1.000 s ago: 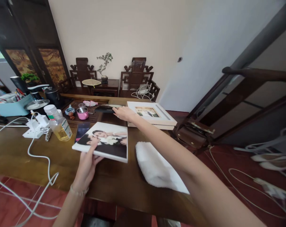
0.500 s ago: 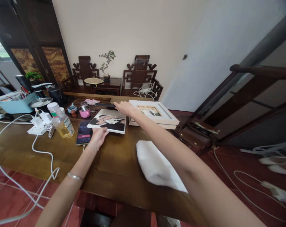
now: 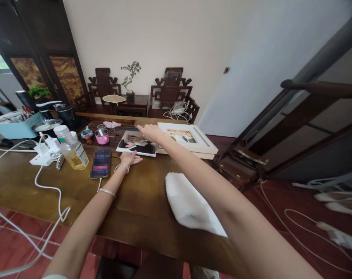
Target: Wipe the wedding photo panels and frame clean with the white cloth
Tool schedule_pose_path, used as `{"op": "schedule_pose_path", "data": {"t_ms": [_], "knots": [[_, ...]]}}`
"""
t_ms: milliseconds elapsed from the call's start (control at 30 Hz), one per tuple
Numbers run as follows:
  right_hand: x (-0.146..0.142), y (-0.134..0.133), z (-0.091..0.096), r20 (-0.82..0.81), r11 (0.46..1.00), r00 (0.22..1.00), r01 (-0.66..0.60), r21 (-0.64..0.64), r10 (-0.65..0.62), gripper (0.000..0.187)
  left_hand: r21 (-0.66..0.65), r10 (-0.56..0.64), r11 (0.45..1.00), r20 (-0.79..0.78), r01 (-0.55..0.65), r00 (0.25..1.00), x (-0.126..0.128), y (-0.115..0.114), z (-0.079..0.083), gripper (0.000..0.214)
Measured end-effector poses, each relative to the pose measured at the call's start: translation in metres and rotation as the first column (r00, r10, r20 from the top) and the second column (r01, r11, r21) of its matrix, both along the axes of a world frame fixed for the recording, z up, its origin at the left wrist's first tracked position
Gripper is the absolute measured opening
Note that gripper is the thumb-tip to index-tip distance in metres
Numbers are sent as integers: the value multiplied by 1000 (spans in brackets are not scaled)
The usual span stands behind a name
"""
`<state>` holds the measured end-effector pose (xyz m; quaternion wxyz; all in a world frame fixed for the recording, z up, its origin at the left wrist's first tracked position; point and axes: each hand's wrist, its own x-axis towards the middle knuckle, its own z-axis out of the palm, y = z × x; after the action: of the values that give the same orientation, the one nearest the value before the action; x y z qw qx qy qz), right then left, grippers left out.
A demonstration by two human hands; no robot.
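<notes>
A pale wall [image 3: 164, 35] closes off the far side of the room. The brown table [image 3: 147, 193] runs across before it, its near edge well short of both hands, with bare wood between the left forearm and the white towel [image 3: 190, 205]. Two carved chairs [image 3: 171, 87] stand by the wall, and red tiles [image 3: 33, 240] show on this side. The towel lies partly beneath the right forearm; beyond it, the white frame [image 3: 183, 135] tops a stack.

The picture [image 3: 135, 144] lies face up just left of that stack. The right hand [image 3: 151, 132] is bent over by its far right corner, at the end of a dark strip [image 3: 125, 128]; I can't tell whether it grips. The left hand [image 3: 130, 157] is at the near edge, fingers loosely spread, gripping nothing. The phone [image 3: 100, 164] has its screen blurred; the bottle's [image 3: 77, 155] label is too small to read.
</notes>
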<state>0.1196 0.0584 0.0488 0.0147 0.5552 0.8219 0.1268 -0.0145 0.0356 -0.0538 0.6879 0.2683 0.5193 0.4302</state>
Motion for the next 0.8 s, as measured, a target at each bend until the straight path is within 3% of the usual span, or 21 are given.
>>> {"op": "schedule_pose_path", "data": {"t_ms": [167, 333, 400, 500, 600, 700, 800], "knots": [[0, 0, -1, -10, 1000, 1000, 6, 18, -6, 36, 30, -27, 999, -30, 28, 999, -2, 12, 9, 31], [0, -1, -4, -22, 999, 1000, 19, 38, -18, 33, 114, -92, 989, 19, 90, 996, -10, 19, 39, 29], [-1, -3, -8, -29, 999, 999, 18, 40, -16, 34, 182, -120, 978, 106, 100, 987, -12, 26, 51, 33], [-5, -5, -16, -35, 999, 999, 14, 38, -12, 33, 221, -73, 975, 369, -11, 926, -11, 41, 60, 37], [-8, -7, -20, -41, 1000, 999, 5, 22, -5, 33, 177, -29, 983, 372, -41, 928, -7, 54, 56, 24], [-4, -14, -9, -59, 999, 998, -35, -12, 34, 33, 190, 20, 977, 356, -93, 934, -4, 59, 53, 10], [14, -39, 16, -91, 995, 992, -95, -21, 93, 35, 234, 50, 961, 367, -144, 929, -5, 57, 61, 14]]}}
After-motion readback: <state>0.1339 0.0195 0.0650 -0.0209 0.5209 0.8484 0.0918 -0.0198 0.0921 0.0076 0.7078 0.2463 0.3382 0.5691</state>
